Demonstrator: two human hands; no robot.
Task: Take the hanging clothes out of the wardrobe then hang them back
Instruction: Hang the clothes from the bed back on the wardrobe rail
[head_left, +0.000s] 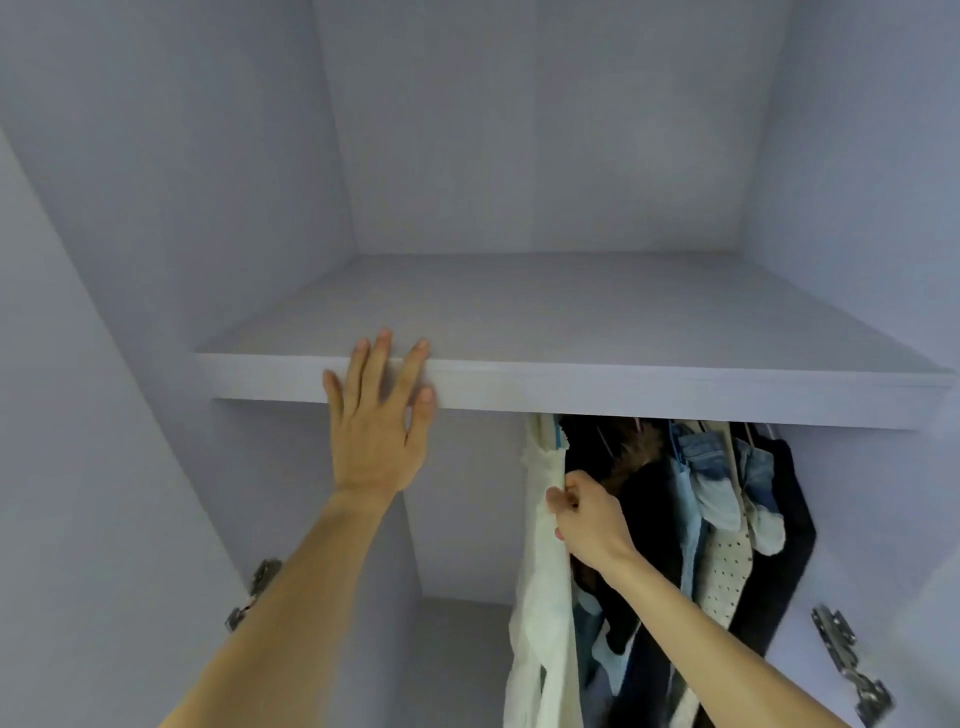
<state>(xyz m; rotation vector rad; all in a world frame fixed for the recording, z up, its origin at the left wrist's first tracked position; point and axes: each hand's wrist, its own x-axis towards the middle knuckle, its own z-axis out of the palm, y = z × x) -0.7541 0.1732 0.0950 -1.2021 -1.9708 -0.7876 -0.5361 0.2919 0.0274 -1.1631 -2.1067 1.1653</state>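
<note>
- Left hand (376, 431) lies flat with fingers straight, pressed on the shelf (623, 384) edge. It's a brace, gripping nothing.
- Right hand (589, 519) pinches the white garment (543, 597) by its edge, fingers curled into the cloth.
- That garment hangs leftmost of the clothes (727, 519), which are bunched under the shelf on the right.
- The rail is hidden behind the shelf front.
- Best move, I'd say: shift the grip up to the hanger, lift its hook clear, then draw out. Tugging the cloth risks pulling it off.
</note>
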